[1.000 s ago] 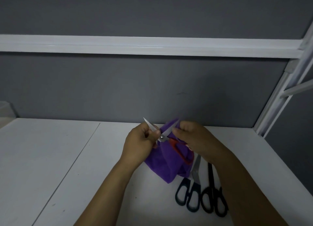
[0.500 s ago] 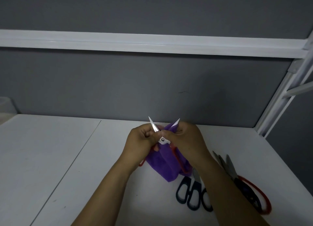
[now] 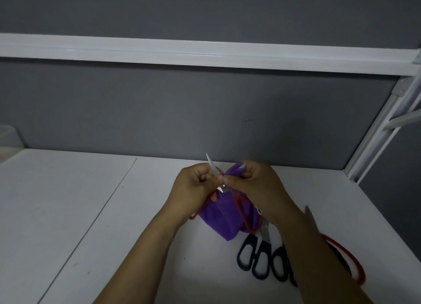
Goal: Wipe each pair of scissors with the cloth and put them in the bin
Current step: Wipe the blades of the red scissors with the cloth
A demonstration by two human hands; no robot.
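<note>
I see the left hand and right hand meeting mid-table around the held scissors and purple cloth. From there, nine and seven o'clock are open table, free for a sweep. Four to five o'clock is blocked: blue-handled scissors, black-handled scissors and a red-looped pair lie under the right forearm. Twelve o'clock ends at the grey wall; two o'clock at a white frame post.

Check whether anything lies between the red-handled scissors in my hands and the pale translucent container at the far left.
Nothing visible does. The red-handled scissors face an unobstructed stretch of white table toward the pale container; the spare black-handled scissors lie to the right.
</note>
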